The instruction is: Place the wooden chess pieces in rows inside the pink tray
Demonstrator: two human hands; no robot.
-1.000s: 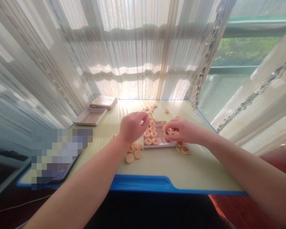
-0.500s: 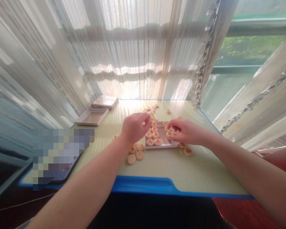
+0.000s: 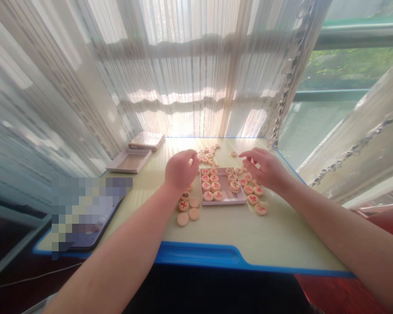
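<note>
A shallow open box point(image 3: 223, 202) holds Chinese chess pieces: red-marked ones point(image 3: 215, 187) stand in two columns on its left side, dark-marked ones point(image 3: 232, 177) along its right. My left hand point(image 3: 181, 170) is beyond the box's upper left corner, fingers curled together beside a loose cluster of pieces point(image 3: 206, 156). A pale bit shows at its fingertips, but I cannot make out what it holds. To the right of the box, my right hand point(image 3: 265, 168) hovers with fingers apart and nothing visible in them, above loose red-marked pieces point(image 3: 253, 199).
More pieces, some blank side up point(image 3: 194, 214), lie left of the box. An empty tray point(image 3: 129, 160) and a flat wrapped box point(image 3: 146, 141) sit at the far left. A blurred device point(image 3: 91, 218) rests on the table's point(image 3: 216, 231) left edge; curtains point(image 3: 183, 65) hang behind.
My right hand has lifted off the dark-marked pieces in the box and moved right and away. My left hand has shifted slightly left and back, uncovering the left columns.
</note>
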